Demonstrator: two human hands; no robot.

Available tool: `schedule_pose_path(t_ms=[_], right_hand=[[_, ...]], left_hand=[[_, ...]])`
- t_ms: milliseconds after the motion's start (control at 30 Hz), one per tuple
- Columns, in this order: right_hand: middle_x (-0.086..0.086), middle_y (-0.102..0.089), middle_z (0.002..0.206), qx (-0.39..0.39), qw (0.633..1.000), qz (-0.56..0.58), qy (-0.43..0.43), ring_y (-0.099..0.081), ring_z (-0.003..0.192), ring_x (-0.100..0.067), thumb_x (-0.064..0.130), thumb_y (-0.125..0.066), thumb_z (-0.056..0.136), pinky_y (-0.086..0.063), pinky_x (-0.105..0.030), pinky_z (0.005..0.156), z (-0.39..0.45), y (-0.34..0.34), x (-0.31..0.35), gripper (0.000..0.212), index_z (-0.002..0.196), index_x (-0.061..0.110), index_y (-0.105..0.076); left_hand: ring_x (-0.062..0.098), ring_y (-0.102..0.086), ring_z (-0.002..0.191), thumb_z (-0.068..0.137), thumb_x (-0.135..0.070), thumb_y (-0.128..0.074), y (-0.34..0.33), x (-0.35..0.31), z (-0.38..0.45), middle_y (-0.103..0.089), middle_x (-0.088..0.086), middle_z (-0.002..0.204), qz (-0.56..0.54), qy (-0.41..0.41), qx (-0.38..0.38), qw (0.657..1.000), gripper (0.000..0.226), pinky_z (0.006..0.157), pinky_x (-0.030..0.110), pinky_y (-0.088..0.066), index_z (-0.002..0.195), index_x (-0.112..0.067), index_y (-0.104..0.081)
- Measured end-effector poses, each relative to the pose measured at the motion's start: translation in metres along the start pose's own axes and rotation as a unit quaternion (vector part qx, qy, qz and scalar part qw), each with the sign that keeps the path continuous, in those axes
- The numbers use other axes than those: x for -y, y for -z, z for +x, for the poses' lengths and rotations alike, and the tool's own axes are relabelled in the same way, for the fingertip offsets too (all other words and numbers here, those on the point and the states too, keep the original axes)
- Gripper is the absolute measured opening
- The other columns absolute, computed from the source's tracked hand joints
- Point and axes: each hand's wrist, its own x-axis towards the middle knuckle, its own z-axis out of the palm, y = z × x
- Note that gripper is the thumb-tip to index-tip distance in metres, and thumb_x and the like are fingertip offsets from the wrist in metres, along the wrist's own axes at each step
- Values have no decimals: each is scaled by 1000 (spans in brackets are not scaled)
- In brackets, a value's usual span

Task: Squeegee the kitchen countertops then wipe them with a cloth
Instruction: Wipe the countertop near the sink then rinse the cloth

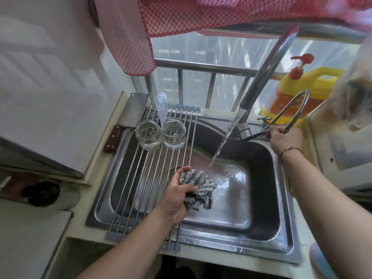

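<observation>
Left hand [177, 195] is gripping the bunched cloth [198, 191] under the running stream over the sink [261, 198]; right hand [284, 137] is apparently curling around the faucet lever [255, 134]. Wet evenly, then wring fully. Two glass jars [161, 134] are standing on the roll-up rack [145, 178], crowding the left side.

Two jars [160, 134] stand on a rack [145, 178] over the sink's [281, 198] left half, a bottle [298, 95] behind its right corner.
</observation>
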Motion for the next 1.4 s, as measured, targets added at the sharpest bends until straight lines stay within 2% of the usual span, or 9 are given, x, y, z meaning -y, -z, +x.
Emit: schedule_pose_path(t_ms=[167, 333, 400, 533, 633, 733, 900, 1267, 1400], right_hand=[[-3, -66, 78, 79, 997, 14, -1, -65, 86, -24, 24, -56, 94, -54, -42, 87, 16, 1, 8, 29, 67, 22, -66], [-8, -68, 99, 0, 996, 71, -49, -60, 94, -22, 20, -58, 93, -42, -27, 79, -61, -15, -13, 12, 94, 14, -67], [-6, -68, 98, 125, 983, 110, -71, -61, 93, -23, 37, -53, 96, -49, -33, 79, -118, -38, -29, 26, 96, 14, -65], [-12, -70, 114, 399, 826, 292, -271, -66, 105, -26, 70, -25, 92, -53, -44, 88, -176, -72, -36, 75, 116, 13, -67], [-15, -70, 111, 447, 757, 363, -307, -68, 94, -27, 53, -39, 97, -55, -40, 76, -182, -69, -31, 54, 121, 12, -64], [-21, -68, 114, 431, 770, 383, -273, -68, 95, -33, 31, -55, 93, -57, -47, 78, -182, -65, -32, 37, 122, 8, -59], [-19, -67, 106, 398, 817, 344, -236, -69, 80, -30, 2, -54, 92, -56, -37, 58, -182, -60, -27, 30, 121, 7, -56], [-16, -70, 90, 304, 829, 413, -224, -69, 68, -22, -18, -44, 89, -58, -30, 57, -174, -50, -13, 34, 99, 6, -67], [-23, -69, 93, 267, 868, 386, -160, -65, 82, -36, -3, -52, 80, -58, -51, 71, -162, -40, -13, 15, 68, -4, -60]], left_hand=[[38, -56, 105, 79, 22, -46, 1, -1, 0, -52, 27, 125, 21, -18, 7, 1000, 56, 84, 50, -52, 118, -18, -53], [36, -56, 103, 78, 22, -46, -3, 1, 2, -52, 23, 122, 49, -29, 13, 998, 59, 78, 50, -54, 116, -22, -57], [36, -57, 103, 79, 22, -45, -5, 2, 1, -53, 23, 122, 46, -32, 16, 998, 58, 78, 50, -54, 117, -21, -56], [31, -60, 99, 78, 23, -45, -5, 3, 1, -58, 19, 114, 20, -45, 23, 999, 58, 84, 48, -52, 118, -18, -54], [31, -59, 97, 78, 24, -43, -2, 0, -1, -59, 19, 110, 19, -55, 17, 998, 59, 86, 48, -51, 118, -17, -55], [34, -57, 103, 79, 23, -42, 2, -6, -7, -56, 21, 116, 62, -53, 11, 997, 58, 93, 54, -47, 120, -17, -54], [36, -54, 107, 82, 19, -42, 8, -13, -15, -51, 22, 122, 109, -42, 8, 993, 56, 95, 59, -47, 122, -18, -53], [34, -58, 104, 82, 20, -50, 9, -27, -5, -53, 16, 120, 180, -94, 2, 979, 61, 83, 52, -55, 122, -26, -56], [31, -56, 95, 77, 16, -43, 19, -39, 1, -58, 13, 105, 131, -65, 53, 988, 51, 79, 51, -53, 115, -14, -60]])
